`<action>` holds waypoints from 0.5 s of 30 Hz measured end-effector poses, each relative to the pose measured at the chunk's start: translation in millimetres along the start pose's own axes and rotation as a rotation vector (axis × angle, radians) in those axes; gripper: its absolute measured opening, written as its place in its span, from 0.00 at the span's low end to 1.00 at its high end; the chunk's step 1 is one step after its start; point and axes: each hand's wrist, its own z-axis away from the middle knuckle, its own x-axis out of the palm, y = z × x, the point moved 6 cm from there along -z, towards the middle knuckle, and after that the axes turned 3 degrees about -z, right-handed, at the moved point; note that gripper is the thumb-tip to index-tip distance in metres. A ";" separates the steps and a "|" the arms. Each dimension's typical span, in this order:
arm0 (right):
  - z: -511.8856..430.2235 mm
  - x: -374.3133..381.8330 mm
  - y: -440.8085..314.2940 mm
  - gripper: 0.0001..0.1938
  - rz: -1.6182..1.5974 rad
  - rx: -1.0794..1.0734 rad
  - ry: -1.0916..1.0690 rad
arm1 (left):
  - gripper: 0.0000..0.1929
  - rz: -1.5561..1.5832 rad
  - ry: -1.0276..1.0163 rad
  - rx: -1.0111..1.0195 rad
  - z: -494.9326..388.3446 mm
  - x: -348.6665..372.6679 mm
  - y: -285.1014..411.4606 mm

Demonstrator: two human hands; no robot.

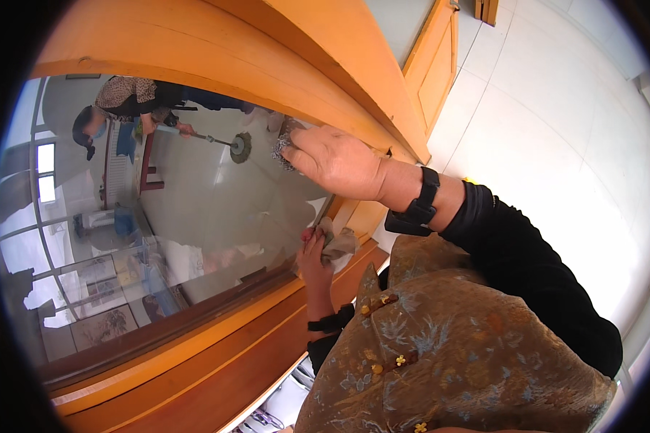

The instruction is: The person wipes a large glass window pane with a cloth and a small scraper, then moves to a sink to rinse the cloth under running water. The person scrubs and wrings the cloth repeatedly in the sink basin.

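My right hand (338, 162) grips a steel wool scourer (283, 153) at the glass pane (238, 211), close to the orange wooden frame (352, 103). Lower down, my left hand (315, 250) holds a crumpled greyish-beige cloth (340, 244) near the corner where the glass meets the frame. Part of the scourer is hidden behind my right fingers. Each wrist wears a black strap, and black sleeves cover my forearms. A brown patterned vest (444, 335) fills the lower right.
In the glass, a person (127, 97) appears with a round-headed mop (241, 147); a radiator (115, 162) shows too. A wooden door (430, 70) stands at upper right above the pale tiled floor (536, 135). A wooden ledge (206, 357) runs below the pane.
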 end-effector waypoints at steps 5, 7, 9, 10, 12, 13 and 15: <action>8.7 -10.6 8.5 0.21 0.039 -0.006 0.184 | 0.27 -0.181 0.192 0.021 -40.0 -70.3 62.9; 2.3 -14.8 10.7 0.23 0.087 0.021 0.170 | 0.25 -0.254 0.320 0.080 -54.3 -105.5 90.1; -5.5 -21.1 10.8 0.23 0.101 0.040 0.167 | 0.22 -0.319 0.459 0.125 -64.8 -133.2 112.7; -10.1 -23.9 10.4 0.24 0.125 0.053 0.146 | 0.21 -0.345 0.528 0.150 -67.7 -154.0 128.3; -13.0 -27.3 11.1 0.24 0.189 0.083 0.110 | 0.19 -0.411 0.621 0.190 -74.4 -176.0 143.0; -12.2 -27.0 12.1 0.24 0.178 0.092 0.101 | 0.19 -0.448 0.651 0.202 -78.7 -184.8 149.6; -6.8 -26.5 16.6 0.23 0.191 0.133 0.089 | 0.18 -0.549 0.710 0.251 -85.7 -200.2 162.0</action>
